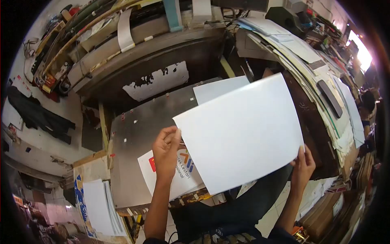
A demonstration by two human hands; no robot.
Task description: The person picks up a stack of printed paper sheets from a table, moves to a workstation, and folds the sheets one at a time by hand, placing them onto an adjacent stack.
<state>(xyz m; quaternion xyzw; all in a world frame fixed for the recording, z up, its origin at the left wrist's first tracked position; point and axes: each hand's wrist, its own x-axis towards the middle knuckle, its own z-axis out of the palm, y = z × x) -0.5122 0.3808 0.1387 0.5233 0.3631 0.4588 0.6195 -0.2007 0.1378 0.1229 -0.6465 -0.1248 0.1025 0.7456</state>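
A large blank white sheet (243, 134) is held up in front of me, tilted, over the metal tabletop. My left hand (166, 150) pinches its left edge between thumb and fingers. At the lower right edge, my right hand (302, 162) grips the same sheet with the thumb on top. Below my left hand lies a printed sheet (187, 181) with a colourful logo and lettering, partly covered by my hand and the white sheet. Behind the held sheet, another pale sheet (219, 87) rests on the metal surface, its lower part hidden.
The metal tabletop (130, 162) carries small markers. A dark machine body (154, 61) with a torn paper patch rises behind it. Stacked boards and papers (300, 53) stand at right, with a dark bar (330, 99) on them. A paper stack (99, 207) lies at lower left.
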